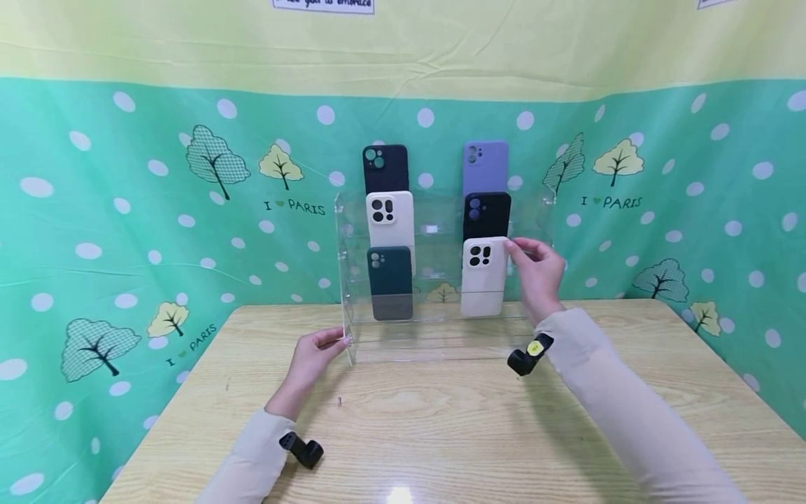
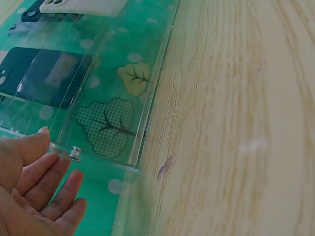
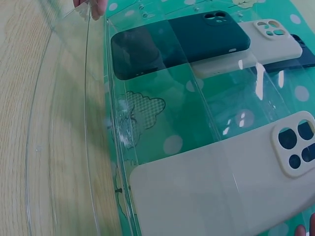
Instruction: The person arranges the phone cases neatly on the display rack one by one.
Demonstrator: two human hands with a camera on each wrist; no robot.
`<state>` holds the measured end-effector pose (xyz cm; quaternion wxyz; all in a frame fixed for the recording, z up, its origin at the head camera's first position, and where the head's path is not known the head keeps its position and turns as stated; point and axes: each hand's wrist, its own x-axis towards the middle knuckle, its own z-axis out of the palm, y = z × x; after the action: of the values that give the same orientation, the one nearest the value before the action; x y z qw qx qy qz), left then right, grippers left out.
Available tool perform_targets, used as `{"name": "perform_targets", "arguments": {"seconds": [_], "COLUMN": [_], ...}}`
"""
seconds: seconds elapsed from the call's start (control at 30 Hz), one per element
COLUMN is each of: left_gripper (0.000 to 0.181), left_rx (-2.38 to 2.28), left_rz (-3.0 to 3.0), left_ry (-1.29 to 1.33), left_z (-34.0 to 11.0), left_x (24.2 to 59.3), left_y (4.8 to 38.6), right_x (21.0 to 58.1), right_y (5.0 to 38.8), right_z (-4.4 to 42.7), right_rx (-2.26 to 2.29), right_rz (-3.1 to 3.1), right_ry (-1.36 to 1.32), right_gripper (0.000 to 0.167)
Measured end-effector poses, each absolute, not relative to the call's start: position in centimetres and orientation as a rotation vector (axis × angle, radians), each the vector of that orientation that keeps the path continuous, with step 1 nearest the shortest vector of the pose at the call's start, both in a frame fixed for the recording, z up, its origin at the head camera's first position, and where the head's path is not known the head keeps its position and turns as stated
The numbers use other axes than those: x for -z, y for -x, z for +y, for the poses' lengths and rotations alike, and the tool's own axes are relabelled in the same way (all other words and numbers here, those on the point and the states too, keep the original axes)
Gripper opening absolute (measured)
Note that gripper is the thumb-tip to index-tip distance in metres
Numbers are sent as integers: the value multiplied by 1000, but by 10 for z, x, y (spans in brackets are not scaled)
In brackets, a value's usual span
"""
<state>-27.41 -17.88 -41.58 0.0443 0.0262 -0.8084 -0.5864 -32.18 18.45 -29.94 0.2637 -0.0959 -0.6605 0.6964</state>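
My right hand pinches the upper right corner of a white phone case, which leans in the lowest front tier of a clear acrylic display stand. In the right wrist view that case lies behind the clear lip, with only fingertips showing at the corner. My left hand holds the stand's lower left side edge between thumb and fingers; the left wrist view shows the hand beside a small clear screw fitting. A dark green phone case sits in the left column's lowest tier.
Behind the green case stand another white case and a black case. Behind the held case rise a black case and a purple case. The wooden table meets a green patterned cloth at the back.
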Motion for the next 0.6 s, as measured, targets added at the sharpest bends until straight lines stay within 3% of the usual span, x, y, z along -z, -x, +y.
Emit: {"name": "perform_targets", "arguments": {"seconds": [0.33, 0.6], "left_gripper": [35, 38], "left_rx": [1806, 1661], "left_rz": [-2470, -2521], "left_ry": [-74, -4], "left_z": [-178, -190], "left_x": [415, 404], "left_y": [273, 274], "right_x": [306, 321], "right_y": [309, 290], "right_z": [200, 227], "right_rx": [-1794, -1445], "right_rz": [-1909, -2154], "right_ry": [174, 28], "right_gripper": [39, 45]}}
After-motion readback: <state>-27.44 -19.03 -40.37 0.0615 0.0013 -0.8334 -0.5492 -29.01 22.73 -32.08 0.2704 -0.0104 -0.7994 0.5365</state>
